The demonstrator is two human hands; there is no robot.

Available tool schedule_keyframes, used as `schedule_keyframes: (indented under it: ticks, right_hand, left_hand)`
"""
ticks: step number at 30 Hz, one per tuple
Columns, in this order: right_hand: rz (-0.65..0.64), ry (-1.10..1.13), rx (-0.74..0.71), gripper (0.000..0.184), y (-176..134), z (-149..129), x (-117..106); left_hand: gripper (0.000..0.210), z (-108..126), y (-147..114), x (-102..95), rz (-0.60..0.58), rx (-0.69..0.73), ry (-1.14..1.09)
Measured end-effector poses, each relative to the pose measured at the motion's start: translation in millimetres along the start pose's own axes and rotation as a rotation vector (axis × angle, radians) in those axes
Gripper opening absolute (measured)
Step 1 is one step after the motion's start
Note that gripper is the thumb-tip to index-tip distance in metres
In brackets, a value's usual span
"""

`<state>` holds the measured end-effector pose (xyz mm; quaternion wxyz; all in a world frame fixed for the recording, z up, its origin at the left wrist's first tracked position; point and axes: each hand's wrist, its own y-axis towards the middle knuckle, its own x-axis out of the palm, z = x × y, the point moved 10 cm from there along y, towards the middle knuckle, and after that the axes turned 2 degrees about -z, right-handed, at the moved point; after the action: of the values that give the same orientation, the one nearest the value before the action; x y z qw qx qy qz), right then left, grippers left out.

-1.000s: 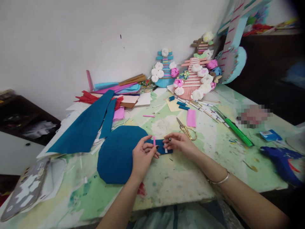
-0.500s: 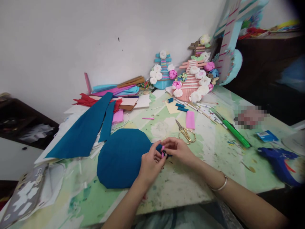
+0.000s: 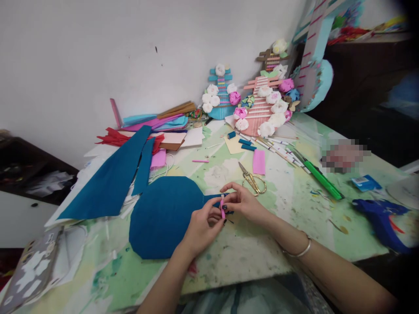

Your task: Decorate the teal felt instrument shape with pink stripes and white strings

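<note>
Both hands have closed in since a second ago: the left hand and right hand now pinch the pink strip upright together. It stands over the narrow end of the teal guitar-shaped cutout, no longer lying flat on it.

Teal paper cutout; pink strip; gold scissors; green-and-white paint-stained table.

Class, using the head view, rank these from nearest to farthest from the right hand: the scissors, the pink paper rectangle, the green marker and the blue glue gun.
Measured from the right hand:
1. Scissors, just beyond the hand.
2. Pink paper rectangle, further back, past the scissors.
3. Green marker, off to the right.
4. Blue glue gun, at the table's far right edge.
</note>
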<state>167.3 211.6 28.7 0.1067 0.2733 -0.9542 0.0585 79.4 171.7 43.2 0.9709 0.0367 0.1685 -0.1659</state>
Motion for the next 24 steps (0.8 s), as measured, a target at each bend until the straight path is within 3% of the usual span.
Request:
schedule_keyframes:
  ticks: [4,8,13,16,24]
  right_hand:
    - [0.132,-0.147,-0.070,0.032,-0.3,-11.7,-26.7]
    - [0.276,-0.399,-0.157,0.028,-2.5,-23.5,-56.7]
    - [0.128,-0.758,-0.094,0.041,2.5,-10.1,-44.8]
    - [0.092,-0.818,-0.095,0.054,2.0,-9.3,-35.9]
    - [-0.041,-0.982,-0.186,0.066,-0.9,-14.4,-14.4]
  left_hand:
    - [0.041,3.7,3.0,-22.3,0.101,-0.007,0.307]
    - [0.037,15.6,12.4,-26.1,0.063,0.032,0.680]
    - [0.037,10.8,21.8,-22.0,-0.020,-0.008,0.687]
    - [0.036,10.5,24.1,-23.3,-0.023,-0.007,0.677]
    - [0.037,11.6,27.7,-22.7,-0.049,-0.007,0.676]
